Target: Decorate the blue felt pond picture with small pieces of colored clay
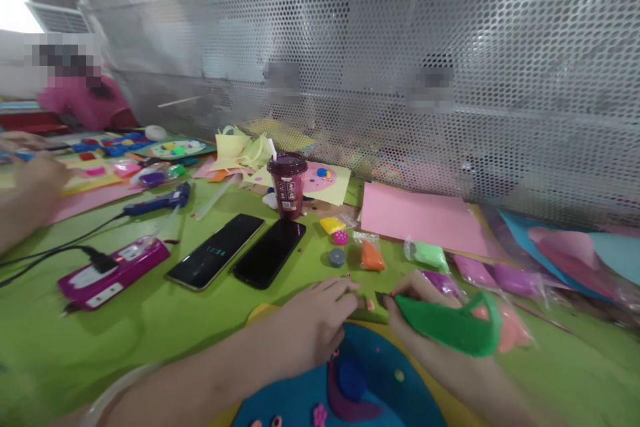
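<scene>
Here's the green plastic-handled tool (pixel 445 327), near right, the right hand (pixel 417 341) pinching it close to the dark tip, likely for control; the left hand's (pixel 313 317) fingers curl near a small pink piece (pixel 370 305), grip unclear.

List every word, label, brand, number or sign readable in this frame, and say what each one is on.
"10:54", slightly soft: the clock on the lit screen of the left-hand smartphone.
Lidded drink cup: a line of lettering and a grid of small printed panels, too small and blurred to read.
Nothing else shows legible text.
</scene>
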Demonstrator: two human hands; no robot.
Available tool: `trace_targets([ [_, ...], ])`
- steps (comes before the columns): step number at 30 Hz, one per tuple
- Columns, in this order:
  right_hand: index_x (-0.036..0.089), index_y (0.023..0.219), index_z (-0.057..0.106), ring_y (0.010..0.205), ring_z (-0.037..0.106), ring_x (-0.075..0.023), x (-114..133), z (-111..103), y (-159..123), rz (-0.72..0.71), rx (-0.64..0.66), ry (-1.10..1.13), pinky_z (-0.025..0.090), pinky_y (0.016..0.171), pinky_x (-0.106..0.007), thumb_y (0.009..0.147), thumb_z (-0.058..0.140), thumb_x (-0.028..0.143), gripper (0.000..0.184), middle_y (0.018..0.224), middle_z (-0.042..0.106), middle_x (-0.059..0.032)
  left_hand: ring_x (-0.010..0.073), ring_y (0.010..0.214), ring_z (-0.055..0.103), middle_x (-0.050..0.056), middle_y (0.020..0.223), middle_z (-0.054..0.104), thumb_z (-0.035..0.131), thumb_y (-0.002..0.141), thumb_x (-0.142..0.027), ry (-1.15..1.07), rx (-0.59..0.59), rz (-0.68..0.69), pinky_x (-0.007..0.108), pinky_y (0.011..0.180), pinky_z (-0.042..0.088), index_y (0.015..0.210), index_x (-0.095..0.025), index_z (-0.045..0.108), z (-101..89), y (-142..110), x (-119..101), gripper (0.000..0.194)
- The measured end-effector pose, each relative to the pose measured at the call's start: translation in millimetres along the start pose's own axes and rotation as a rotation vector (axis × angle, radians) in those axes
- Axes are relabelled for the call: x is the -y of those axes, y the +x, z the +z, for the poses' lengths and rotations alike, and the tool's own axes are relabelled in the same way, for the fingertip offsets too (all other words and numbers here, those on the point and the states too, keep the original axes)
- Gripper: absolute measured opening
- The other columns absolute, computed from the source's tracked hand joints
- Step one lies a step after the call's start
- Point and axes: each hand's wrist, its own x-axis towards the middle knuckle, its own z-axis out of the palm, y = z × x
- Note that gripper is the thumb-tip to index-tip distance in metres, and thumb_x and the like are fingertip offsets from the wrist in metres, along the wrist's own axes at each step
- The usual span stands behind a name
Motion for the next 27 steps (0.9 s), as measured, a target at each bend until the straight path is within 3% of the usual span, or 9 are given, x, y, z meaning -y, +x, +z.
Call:
trace_targets([
  [3, 0.023, 0.069, 0.042, 0.050, 0.049, -0.0134, 2.8, -11.2, 4.6, 0.016, -0.059, 0.019, 0.040, 0.046, -0.025, 0.083, 0.047, 0.029, 0.016, 0.057, 0.048, 0.0046, 0.0223, 0.106, 0.049, 0.007, 0.110, 0.057, 0.053, 0.083, -0.018, -0.037, -0.063, -0.072, 0.035, 0.092, 0.040, 0.107, -0.016, 0.054, 3.3, 10.3, 1.5, 0.024],
  [8, 0.023, 0.068, 0.042, 0.052, 0.051, -0.0133, 5.9, -22.4, 6.8, -0.002, -0.110, -0.038, 0.039, 0.047, -0.025, 0.083, 0.049, 0.030, 0.018, 0.057, 0.049, 0.0042, 0.0239, 0.094, 0.050, 0.004, 0.094, 0.059, 0.065, 0.077, -0.035, -0.033, -0.095, -0.124, 0.035, 0.080, 0.042, 0.090, -0.018, 0.060, 8.9, 29.5, 1.4, 0.022],
  [21, 0.022, 0.070, 0.042, 0.056, 0.049, -0.0157, -0.5, -20.3, 7.2, 0.030, -0.084, -0.023, 0.038, 0.049, -0.029, 0.082, 0.047, 0.036, 0.019, 0.063, 0.048, 0.0016, 0.0127, 0.071, 0.053, 0.001, 0.086, 0.053, 0.052, 0.086, -0.029, -0.192, -0.131, -0.164, 0.023, 0.066, 0.043, 0.082, -0.017, 0.061, 5.8, 37.8, 4.8, 0.016],
  [27, 0.022, 0.072, 0.043, 0.056, 0.049, -0.0149, -2.0, -18.2, 7.3, 0.033, -0.078, 0.014, 0.040, 0.049, -0.028, 0.083, 0.046, 0.036, 0.019, 0.062, 0.048, 0.0025, 0.0142, 0.069, 0.053, 0.001, 0.080, 0.053, 0.050, 0.086, -0.030, -0.188, -0.141, -0.208, 0.024, 0.064, 0.041, 0.081, -0.018, 0.061, 3.0, 39.5, 6.2, 0.017],
])
